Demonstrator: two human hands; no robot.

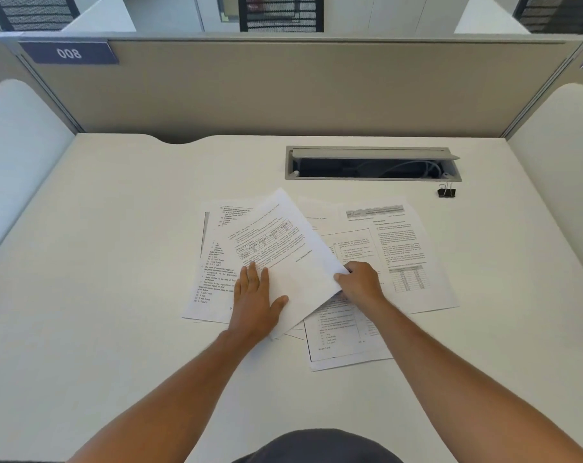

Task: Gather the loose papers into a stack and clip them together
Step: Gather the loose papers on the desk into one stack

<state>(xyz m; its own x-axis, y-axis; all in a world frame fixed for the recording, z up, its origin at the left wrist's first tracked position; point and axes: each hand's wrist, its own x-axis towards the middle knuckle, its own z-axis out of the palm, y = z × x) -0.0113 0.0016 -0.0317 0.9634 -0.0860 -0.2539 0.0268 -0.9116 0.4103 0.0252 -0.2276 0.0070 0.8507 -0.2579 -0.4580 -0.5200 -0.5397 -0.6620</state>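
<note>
Several printed white sheets lie fanned out and overlapping in the middle of the white desk (116, 248). The top sheet (286, 248) is turned at an angle, its right edge slightly lifted. My left hand (255, 300) lies flat on its lower left part, fingers spread. My right hand (362, 284) pinches that sheet's right edge. Another sheet (403, 248) lies flat to the right, one (213, 279) to the left and one (343, 339) nearer me. A black binder clip (446, 191) stands on the desk at the far right, well away from both hands.
A grey cable tray (372, 163) with its lid open is sunk into the desk behind the papers. Beige partition walls (300, 91) enclose the desk at the back and sides. A label reading 008 (68, 53) hangs on the back partition.
</note>
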